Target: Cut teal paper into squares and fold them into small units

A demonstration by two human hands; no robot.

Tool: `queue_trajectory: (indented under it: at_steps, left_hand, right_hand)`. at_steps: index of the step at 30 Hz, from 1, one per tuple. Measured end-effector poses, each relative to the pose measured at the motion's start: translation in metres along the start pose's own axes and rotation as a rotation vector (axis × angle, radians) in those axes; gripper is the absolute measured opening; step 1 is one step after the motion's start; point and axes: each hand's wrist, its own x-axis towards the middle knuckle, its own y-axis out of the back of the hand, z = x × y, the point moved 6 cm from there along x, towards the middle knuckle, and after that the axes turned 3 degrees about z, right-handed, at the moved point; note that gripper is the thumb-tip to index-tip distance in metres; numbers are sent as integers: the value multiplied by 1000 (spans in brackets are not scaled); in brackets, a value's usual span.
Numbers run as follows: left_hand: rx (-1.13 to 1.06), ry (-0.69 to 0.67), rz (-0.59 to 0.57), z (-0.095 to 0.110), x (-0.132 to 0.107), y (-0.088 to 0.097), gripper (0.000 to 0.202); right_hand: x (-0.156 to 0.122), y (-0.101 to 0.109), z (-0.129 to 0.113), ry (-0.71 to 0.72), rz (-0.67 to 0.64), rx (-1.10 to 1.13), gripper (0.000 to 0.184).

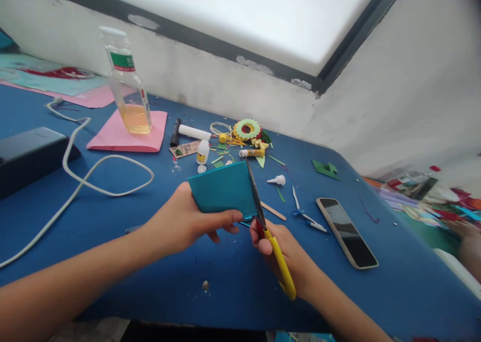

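Note:
My left hand grips a folded piece of teal paper by its lower left part, with the thumb along the bottom edge. Yellow-handled scissors are in my right hand, its fingers wrapped round the handles. The dark blades run up along the right edge of the paper; whether the paper lies between them I cannot tell. Both hands are above the blue table. Just beyond the paper stand a small white glue bottle and a glue stick.
A glass bottle of amber liquid stands on pink paper. A white cable loops beside a dark box at left. A phone and a compass-like white tool lie at right. Another person's hand shows at far right.

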Motion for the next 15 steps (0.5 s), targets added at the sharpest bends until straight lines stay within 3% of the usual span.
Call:
queue_trajectory:
  at_steps: [7,15]
  left_hand:
    - [-2,5,-2,0,0,-1,18]
    - [30,49,-3,2,-1,-2,18]
  right_hand:
    - [1,1,-3,15,16,-47,61]
    - [-2,-3,3,-47,-16,27,69]
